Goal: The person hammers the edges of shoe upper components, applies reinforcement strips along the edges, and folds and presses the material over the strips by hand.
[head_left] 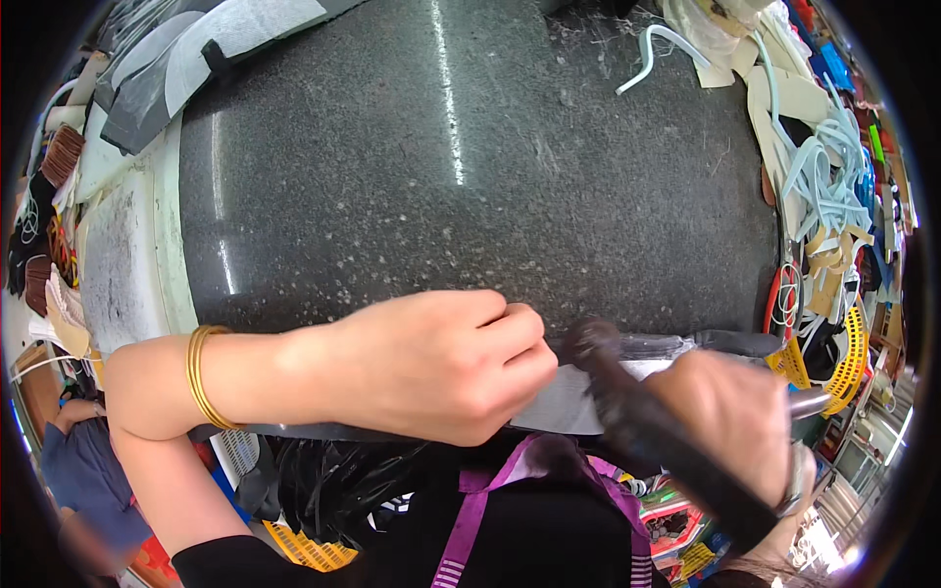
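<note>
My left hand [451,367], with gold bangles at its wrist, is closed in a fist at the near edge of the dark work surface [470,216]. Its fingertips are curled under, so anything in them is hidden. A light grey piece [561,404] lies along the edge beside it. To the right, my right hand [725,407] is blurred and wrapped round a dark hammer-shaped tool [667,441]. The dark part slants across in front of that hand. Its rounded upper end hangs close to my left knuckles, and a silvery end sticks out beyond the palm.
Grey sheet pieces [196,64] lie at the far left. Pale blue strips [828,171] and beige scraps [784,93] pile up on the right, near a yellow basket [851,358]. Another person [83,480] is at the lower left. Black strips [328,480] hang below the near edge.
</note>
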Demonstrator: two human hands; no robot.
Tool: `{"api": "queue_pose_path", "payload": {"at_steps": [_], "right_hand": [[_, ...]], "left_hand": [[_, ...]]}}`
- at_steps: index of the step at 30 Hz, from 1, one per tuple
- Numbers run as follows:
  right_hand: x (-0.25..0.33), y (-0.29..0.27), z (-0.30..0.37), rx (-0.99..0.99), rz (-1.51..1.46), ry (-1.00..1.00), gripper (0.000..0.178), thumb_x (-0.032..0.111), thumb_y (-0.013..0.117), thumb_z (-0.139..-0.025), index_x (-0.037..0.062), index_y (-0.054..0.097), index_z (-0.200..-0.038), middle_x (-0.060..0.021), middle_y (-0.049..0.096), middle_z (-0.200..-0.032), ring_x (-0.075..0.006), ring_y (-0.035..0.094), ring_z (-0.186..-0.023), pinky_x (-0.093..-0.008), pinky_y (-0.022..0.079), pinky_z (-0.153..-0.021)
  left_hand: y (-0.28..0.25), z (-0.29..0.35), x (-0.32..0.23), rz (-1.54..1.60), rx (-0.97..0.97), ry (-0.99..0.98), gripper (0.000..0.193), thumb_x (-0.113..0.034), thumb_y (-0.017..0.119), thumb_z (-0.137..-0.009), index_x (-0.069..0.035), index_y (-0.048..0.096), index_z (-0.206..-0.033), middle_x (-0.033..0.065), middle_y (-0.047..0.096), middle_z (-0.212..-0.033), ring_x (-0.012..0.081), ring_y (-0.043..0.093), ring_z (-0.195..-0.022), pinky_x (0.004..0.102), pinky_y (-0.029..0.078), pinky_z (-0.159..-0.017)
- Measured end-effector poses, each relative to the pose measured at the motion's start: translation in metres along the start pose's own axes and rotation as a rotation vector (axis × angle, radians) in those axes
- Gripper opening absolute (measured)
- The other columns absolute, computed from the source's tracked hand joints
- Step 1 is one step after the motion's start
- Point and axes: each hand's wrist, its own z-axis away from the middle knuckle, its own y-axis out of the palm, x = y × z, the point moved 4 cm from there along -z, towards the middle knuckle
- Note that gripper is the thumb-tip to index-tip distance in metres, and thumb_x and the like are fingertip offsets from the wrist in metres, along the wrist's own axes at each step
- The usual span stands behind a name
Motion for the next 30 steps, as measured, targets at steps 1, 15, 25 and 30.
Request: {"api": "queue_pose_path", "payload": {"at_steps": [1, 15, 25, 30], "right_hand": [[0.004, 0.007, -0.001, 0.018, -0.011, 0.037, 0.020, 0.018, 0.069, -0.079, 0.0075, 0.052, -0.082, -0.0068, 0.049, -0.068, -0.0231, 0.057, -0.054, -0.0365, 0.046, -0.047], [0.009, 0.017, -0.021, 0.180, -0.196, 0.240, 0.025, 0.007, 0.072, -0.071, 0.0102, 0.060, -0.092, -0.0075, 0.057, -0.077, -0.0305, 0.064, -0.069, -0.0417, 0.051, -0.063], [0.012, 0.014, -0.021, 0.066, -0.349, 0.406, 0.019, 0.001, 0.068, -0.076, 0.0058, 0.061, -0.093, -0.0109, 0.059, -0.076, -0.0321, 0.063, -0.070, -0.0422, 0.049, -0.063], [0.026, 0.006, -0.025, -0.142, -0.061, 0.181, 0.011, 0.005, 0.068, -0.078, 0.0077, 0.060, -0.086, -0.0101, 0.057, -0.071, -0.0323, 0.062, -0.063, -0.0412, 0.048, -0.056]], "left_hand": [[-0.002, 0.002, 0.010, 0.074, -0.067, 0.016, 0.019, -0.017, 0.064, -0.067, -0.002, 0.060, -0.077, 0.0044, 0.052, -0.080, 0.0170, 0.055, -0.071, 0.0269, 0.049, -0.056], [-0.013, 0.057, 0.026, 0.191, -0.195, -0.339, 0.033, -0.020, 0.071, -0.072, -0.001, 0.069, -0.099, 0.0060, 0.061, -0.094, 0.0225, 0.060, -0.082, 0.0338, 0.052, -0.067], [-0.014, 0.041, -0.011, -0.166, -0.220, -0.381, 0.020, -0.007, 0.068, -0.070, 0.005, 0.068, -0.087, 0.0089, 0.062, -0.086, 0.0200, 0.061, -0.074, 0.0285, 0.052, -0.061], [-0.018, 0.028, -0.020, -0.337, 0.032, -0.332, 0.023, -0.013, 0.066, -0.072, 0.004, 0.068, -0.087, 0.0091, 0.060, -0.089, 0.0206, 0.059, -0.082, 0.0296, 0.050, -0.069]]}}
